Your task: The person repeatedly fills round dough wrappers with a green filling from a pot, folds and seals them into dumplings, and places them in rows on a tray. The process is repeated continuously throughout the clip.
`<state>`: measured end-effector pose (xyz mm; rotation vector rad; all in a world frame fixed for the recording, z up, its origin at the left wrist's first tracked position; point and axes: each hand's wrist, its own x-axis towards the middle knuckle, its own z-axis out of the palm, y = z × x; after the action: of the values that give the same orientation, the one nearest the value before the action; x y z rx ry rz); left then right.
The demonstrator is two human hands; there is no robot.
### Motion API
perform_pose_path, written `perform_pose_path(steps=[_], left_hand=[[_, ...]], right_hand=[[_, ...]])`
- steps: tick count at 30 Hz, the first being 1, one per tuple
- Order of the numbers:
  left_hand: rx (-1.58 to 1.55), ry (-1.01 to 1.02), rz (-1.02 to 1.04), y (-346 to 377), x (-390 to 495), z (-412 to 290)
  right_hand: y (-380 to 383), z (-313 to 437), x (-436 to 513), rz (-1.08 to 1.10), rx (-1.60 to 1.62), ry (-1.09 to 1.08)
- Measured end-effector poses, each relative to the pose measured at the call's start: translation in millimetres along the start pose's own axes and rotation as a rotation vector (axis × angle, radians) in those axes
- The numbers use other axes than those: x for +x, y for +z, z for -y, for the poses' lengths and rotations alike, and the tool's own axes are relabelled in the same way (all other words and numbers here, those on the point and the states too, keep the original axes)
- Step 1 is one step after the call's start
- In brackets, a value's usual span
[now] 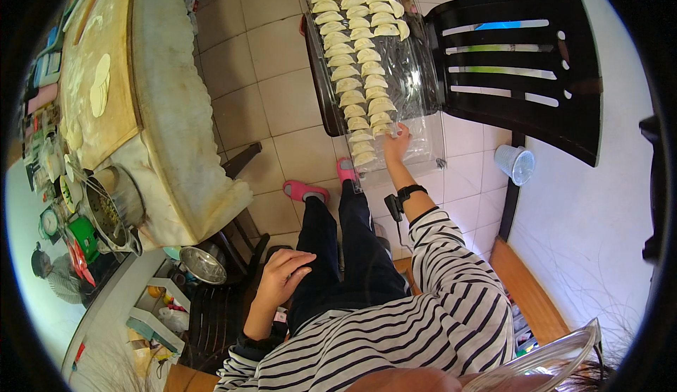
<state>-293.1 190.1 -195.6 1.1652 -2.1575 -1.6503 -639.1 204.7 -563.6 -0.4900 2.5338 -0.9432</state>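
My right hand (398,143) reaches over a clear plastic-covered tray (423,127). Its fingertips meet the near dumpling (381,129) of the second column; whether they grip it is hidden. Uncooked dumplings (348,84) lie in two long columns on the tray, with a shorter third group at the far right. Closer to my body, my left hand (285,273) hangs above my left thigh, holding nothing, its thumb apart from the curved fingers.
A black slatted chair (518,69) adjoins the tray's right side. Left, a cloth-covered table (169,127) holds a floured board (119,101) with round dough wrappers (100,88) and a metal pot of filling (108,209). A steel bowl (203,265) sits below; a waste bin (514,164) stands right.
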Motion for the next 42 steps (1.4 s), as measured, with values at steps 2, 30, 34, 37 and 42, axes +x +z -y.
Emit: perform_pose_path(steps=[2,30,34,37,42], left_hand=[[-0.011,0.018,-0.030,-5,-5,-3],[0.067,-0.181,-1.144,-312,-176,54],[0.019,-0.320,-1.173,-344,-153,84],[-0.034,-0.414,-1.206,-360,-127,101],[-0.106,-0.443,-1.303,-373,-90,108]], right_hand=[[-13,13,-12,0.025,0.045,-0.008],[8,500,-306,1.018,0.517,-0.654],[84,584,-275,1.002,0.443,-0.828],[153,653,-248,1.008,0.229,-1.028],[266,733,-231,0.956,-0.196,-1.315]])
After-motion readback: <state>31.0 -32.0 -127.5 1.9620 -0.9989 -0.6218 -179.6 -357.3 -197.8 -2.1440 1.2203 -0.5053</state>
